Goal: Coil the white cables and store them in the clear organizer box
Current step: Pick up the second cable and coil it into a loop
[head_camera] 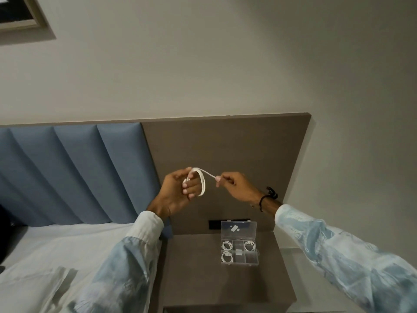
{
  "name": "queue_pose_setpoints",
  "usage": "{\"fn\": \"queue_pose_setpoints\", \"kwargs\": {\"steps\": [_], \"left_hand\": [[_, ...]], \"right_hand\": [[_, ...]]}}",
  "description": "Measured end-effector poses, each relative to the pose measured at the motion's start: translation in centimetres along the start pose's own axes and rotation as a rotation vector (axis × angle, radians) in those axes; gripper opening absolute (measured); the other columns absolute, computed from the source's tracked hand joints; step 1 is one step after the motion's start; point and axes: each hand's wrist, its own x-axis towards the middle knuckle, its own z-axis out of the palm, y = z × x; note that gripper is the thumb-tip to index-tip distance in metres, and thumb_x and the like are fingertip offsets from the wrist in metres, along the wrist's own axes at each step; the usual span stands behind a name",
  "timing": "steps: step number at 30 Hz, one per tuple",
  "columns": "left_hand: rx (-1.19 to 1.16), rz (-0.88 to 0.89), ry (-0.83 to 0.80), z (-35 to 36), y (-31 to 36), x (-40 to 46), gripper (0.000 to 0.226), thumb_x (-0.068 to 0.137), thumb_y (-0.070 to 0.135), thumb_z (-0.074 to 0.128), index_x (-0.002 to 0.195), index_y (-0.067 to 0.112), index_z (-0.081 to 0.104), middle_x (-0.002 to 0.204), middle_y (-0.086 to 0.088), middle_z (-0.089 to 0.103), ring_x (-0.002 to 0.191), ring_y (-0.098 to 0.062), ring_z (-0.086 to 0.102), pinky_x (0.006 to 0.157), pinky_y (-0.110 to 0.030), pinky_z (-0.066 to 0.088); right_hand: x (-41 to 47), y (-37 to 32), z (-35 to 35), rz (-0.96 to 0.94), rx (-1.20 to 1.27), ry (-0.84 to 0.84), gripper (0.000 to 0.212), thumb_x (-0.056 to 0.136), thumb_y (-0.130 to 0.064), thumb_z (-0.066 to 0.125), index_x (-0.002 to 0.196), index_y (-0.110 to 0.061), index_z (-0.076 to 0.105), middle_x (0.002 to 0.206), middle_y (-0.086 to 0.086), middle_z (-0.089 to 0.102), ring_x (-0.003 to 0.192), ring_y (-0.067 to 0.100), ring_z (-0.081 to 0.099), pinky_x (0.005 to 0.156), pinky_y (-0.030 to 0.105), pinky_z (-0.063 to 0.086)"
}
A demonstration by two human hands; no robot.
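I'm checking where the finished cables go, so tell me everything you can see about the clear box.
The clear box is a small see-through plastic case on the brown bedside table, lid propped open toward the wall. Dividers split it into compartments; three hold coiled white cables, the rest look empty. Neither hand touches it.

— What can't you make out from up there?

— The white cable (202,181) loops around my left hand (178,193), and my fingers (191,188) cover part of the coil, so I can't count its turns. The end pinched in my right hand (234,186) is hidden.

— And the clear organizer box (239,245)?

— Three compartments hold coils too small to tell apart; the white bits on its lid are unreadable. Both my sleeves run off the bottom edge, and the picture frame (22,14) is cut at the top-left corner.
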Motion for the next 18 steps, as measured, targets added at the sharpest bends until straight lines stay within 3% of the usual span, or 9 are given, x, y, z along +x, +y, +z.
{"fn": "queue_pose_setpoints", "kwargs": {"steps": [2, 5, 6, 8, 10, 11, 13, 15, 18], "left_hand": [[-0.094, 0.149, 0.071, 0.3, 0.3, 0.9, 0.035, 0.105, 0.027, 0.033, 0.075, 0.014, 0.048, 0.056, 0.003, 0.028, 0.048, -0.011, 0.028, 0.054, -0.024, 0.032], [-0.075, 0.355, 0.365, -0.1, -0.2, 2.7, 0.04, 0.109, 0.029, 0.033, 0.08, 0.013, 0.055, 0.061, 0.0, 0.056, 0.061, -0.016, 0.063, 0.07, -0.03, 0.053], [0.114, 0.427, 0.473, -0.4, -0.6, 3.1, 0.039, 0.11, 0.028, 0.033, 0.083, 0.011, 0.056, 0.066, -0.003, 0.063, 0.07, -0.019, 0.07, 0.075, -0.033, 0.058], [0.756, 0.57, 0.6, -1.1, -1.7, 3.2, 0.038, 0.11, 0.027, 0.033, 0.09, 0.006, 0.058, 0.078, -0.008, 0.069, 0.079, -0.018, 0.071, 0.078, -0.029, 0.058], [1.307, 0.61, 0.541, -1.8, -2.7, 2.8, 0.037, 0.109, 0.029, 0.036, 0.089, 0.005, 0.056, 0.08, -0.01, 0.067, 0.071, -0.015, 0.063, 0.069, -0.029, 0.051], [1.432, 0.569, 0.501, -2.1, -2.8, 2.5, 0.037, 0.108, 0.031, 0.038, 0.087, 0.006, 0.055, 0.077, -0.009, 0.064, 0.066, -0.014, 0.058, 0.064, -0.032, 0.047], [1.466, 0.459, 0.452, -2.2, -3.1, 2.2, 0.042, 0.107, 0.034, 0.04, 0.081, 0.007, 0.057, 0.068, -0.004, 0.059, 0.058, -0.009, 0.049, 0.059, -0.034, 0.041], [1.342, 0.352, 0.459, -1.7, -3.3, 2.2, 0.054, 0.107, 0.038, 0.039, 0.068, 0.008, 0.061, 0.056, 0.006, 0.055, 0.051, -0.005, 0.046, 0.055, -0.028, 0.038], [1.137, 0.299, 0.516, -0.8, -3.3, 2.5, 0.064, 0.107, 0.044, 0.039, 0.053, 0.011, 0.054, 0.047, 0.001, 0.052, 0.044, -0.011, 0.046, 0.05, -0.024, 0.038]], "right_hand": [[-0.8, 0.2, 1.2, -0.015, -0.034, -0.08, 0.033, 0.104, -0.039, 0.05, 0.097, -0.024, 0.078, 0.047, -0.012, 0.041, 0.041, 0.002, 0.035, 0.05, 0.021, 0.03], [-1.7, -0.6, 2.8, -0.023, -0.097, -0.235, 0.031, 0.106, -0.031, 0.046, 0.105, -0.023, 0.076, 0.047, -0.016, 0.05, 0.045, -0.001, 0.043, 0.051, 0.013, 0.034], [-1.8, -1.0, 3.1, -0.034, -0.108, -0.266, 0.031, 0.106, -0.031, 0.047, 0.101, -0.021, 0.075, 0.05, -0.016, 0.052, 0.047, -0.002, 0.046, 0.052, 0.012, 0.035], [-1.6, -2.2, 3.1, -0.077, -0.151, -0.306, 0.031, 0.104, -0.03, 0.05, 0.087, -0.014, 0.07, 0.059, -0.012, 0.054, 0.051, -0.001, 0.047, 0.056, 0.02, 0.04], [-1.0, -3.1, 2.4, -0.102, -0.175, -0.271, 0.027, 0.101, -0.03, 0.055, 0.085, -0.014, 0.07, 0.064, -0.008, 0.06, 0.06, 0.006, 0.058, 0.062, 0.03, 0.047], [-0.6, -3.2, 1.8, -0.105, -0.174, -0.209, 0.024, 0.099, -0.031, 0.06, 0.088, -0.014, 0.074, 0.065, -0.009, 0.063, 0.062, 0.011, 0.063, 0.063, 0.03, 0.05], [0.1, -3.1, 0.5, -0.117, -0.162, -0.046, 0.022, 0.089, -0.039, 0.073, 0.086, -0.017, 0.078, 0.064, -0.008, 0.067, 0.058, 0.008, 0.063, 0.056, 0.026, 0.05], [0.4, -2.7, -0.3, -0.116, -0.12, 0.051, 0.024, 0.08, -0.045, 0.082, 0.084, -0.021, 0.08, 0.063, -0.009, 0.069, 0.054, 0.004, 0.059, 0.052, 0.02, 0.047], [0.6, -2.3, 0.0, -0.066, -0.005, 0.121, 0.031, 0.073, -0.047, 0.086, 0.092, -0.023, 0.082, 0.078, -0.013, 0.076, 0.07, 0.001, 0.069, 0.061, 0.017, 0.054]]}}
